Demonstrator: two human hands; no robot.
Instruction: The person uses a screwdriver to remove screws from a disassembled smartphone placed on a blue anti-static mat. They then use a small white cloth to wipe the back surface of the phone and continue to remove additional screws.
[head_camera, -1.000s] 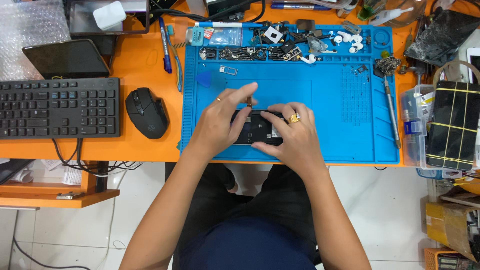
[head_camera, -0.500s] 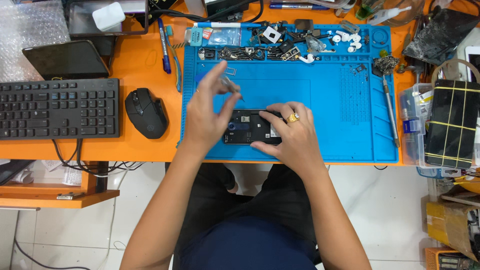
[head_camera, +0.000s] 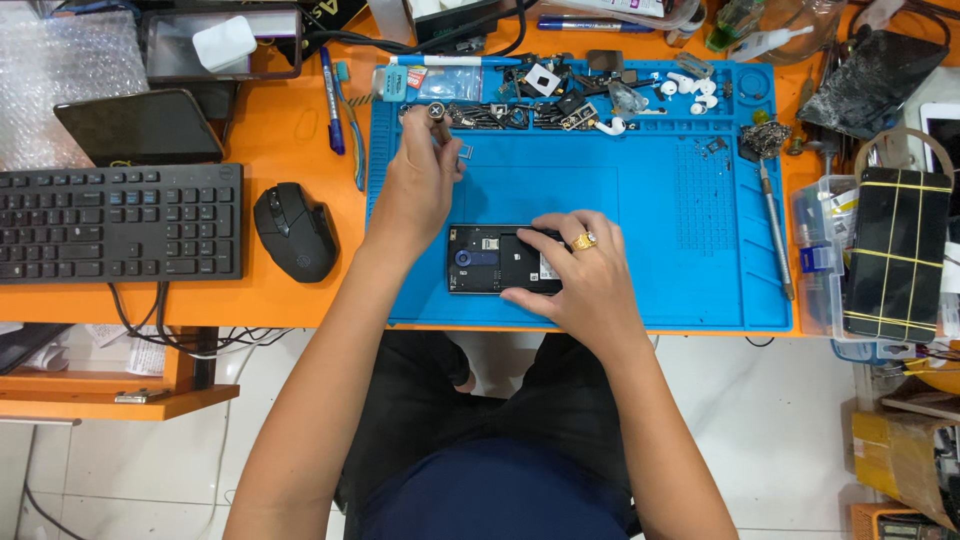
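Note:
An opened black phone (head_camera: 490, 258) with its back off lies on the blue work mat (head_camera: 660, 280), near the front edge. My right hand (head_camera: 585, 285) rests on the phone's right end and holds it down; a gold ring sits on one finger. My left hand (head_camera: 420, 185) is stretched toward the mat's rear parts tray. Its fingertips pinch a small round silvery part (head_camera: 437, 110) just above the tray's left end.
Small loose parts and white earbuds (head_camera: 690, 95) fill the mat's rear tray. A screwdriver (head_camera: 775, 230) lies on the mat's right side. On the orange desk to the left are a black mouse (head_camera: 295, 230), a keyboard (head_camera: 120, 220) and a dark tablet (head_camera: 140, 125). A box of clutter (head_camera: 895, 250) stands at the right.
My left hand has lifted off the phone and moved away toward the rear tray, where its fingers closed on the small round part. The right hand stays on the phone.

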